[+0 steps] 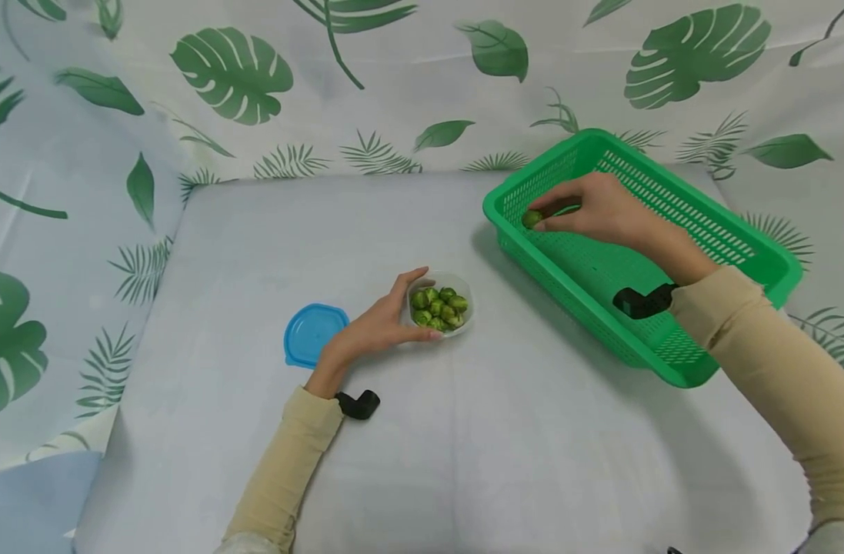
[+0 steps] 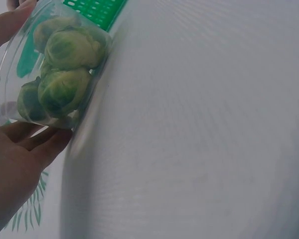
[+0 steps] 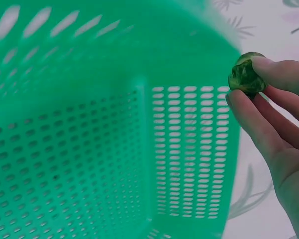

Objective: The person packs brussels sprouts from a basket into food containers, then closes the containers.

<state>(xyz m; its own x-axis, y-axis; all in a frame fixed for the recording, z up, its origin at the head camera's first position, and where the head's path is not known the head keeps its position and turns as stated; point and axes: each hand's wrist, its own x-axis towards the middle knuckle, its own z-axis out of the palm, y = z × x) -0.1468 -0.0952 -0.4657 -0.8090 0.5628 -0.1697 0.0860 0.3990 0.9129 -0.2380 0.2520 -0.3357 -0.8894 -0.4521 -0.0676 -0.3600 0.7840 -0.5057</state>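
Observation:
My left hand (image 1: pixel 376 327) grips a small clear plastic container (image 1: pixel 468 291), thumb on the near side and fingers on the far side. Several Brussels sprouts (image 1: pixel 438 308) fill it, and in the left wrist view they show through its wall. Over the left end of a green plastic basket (image 1: pixel 602 273), my right hand (image 1: pixel 605 211) pinches one Brussels sprout (image 3: pixel 246 74) between thumb and fingertips. In the right wrist view that sprout overlaps the basket's rim. No sprouts show on the visible part of the basket floor.
Just left of my left wrist, a blue lid (image 1: pixel 311 335) lies flat on the white-covered table (image 1: pixel 394 446). The basket stands at an angle on the right, its walls full of slots. A leaf-printed cloth (image 1: pixel 394 85) hangs behind the table and at its sides.

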